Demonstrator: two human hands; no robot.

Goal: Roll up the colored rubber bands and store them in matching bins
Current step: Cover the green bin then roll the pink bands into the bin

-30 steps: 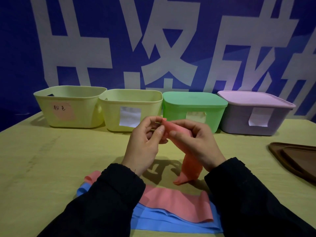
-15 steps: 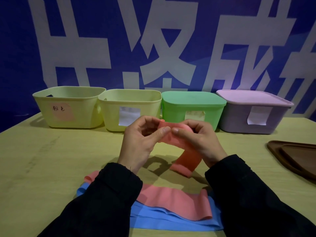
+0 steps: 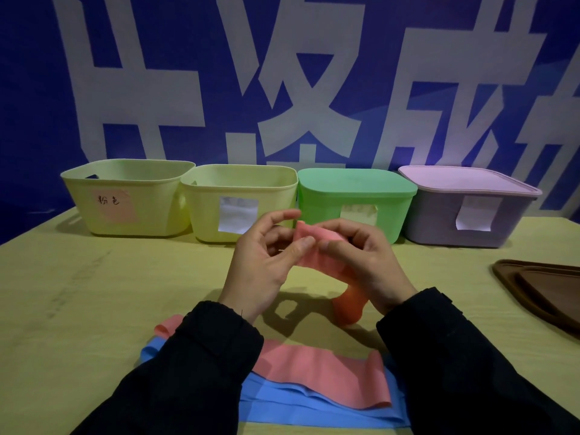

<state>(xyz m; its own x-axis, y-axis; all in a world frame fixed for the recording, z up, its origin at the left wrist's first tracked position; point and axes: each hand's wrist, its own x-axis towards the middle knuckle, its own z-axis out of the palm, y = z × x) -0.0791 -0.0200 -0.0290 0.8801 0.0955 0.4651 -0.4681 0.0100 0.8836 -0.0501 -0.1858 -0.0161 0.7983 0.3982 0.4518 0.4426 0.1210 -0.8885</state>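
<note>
Both hands hold a pink rubber band (image 3: 317, 248) above the table's middle. My left hand (image 3: 263, 262) pinches its left end with the thumb, while my right hand (image 3: 367, 262) curls round the rolled part. The band's free tail hangs below my right hand to the table. A second pink band (image 3: 326, 375) lies flat near the front edge on top of a blue band (image 3: 314, 409). Four bins stand in a row at the back: an open yellow bin with a pink label (image 3: 125, 202), an open yellow bin (image 3: 238, 202), a lidded green bin (image 3: 354, 199) and a lidded purple bin (image 3: 467, 205).
A dark brown tray (image 3: 546, 290) lies at the right edge of the yellow-green table (image 3: 94, 309). A blue wall with large white characters rises right behind the bins.
The hands have turned the pink band a little further, and its hanging tail has shifted slightly under my right hand. The bands on the table and the bins have not moved.
</note>
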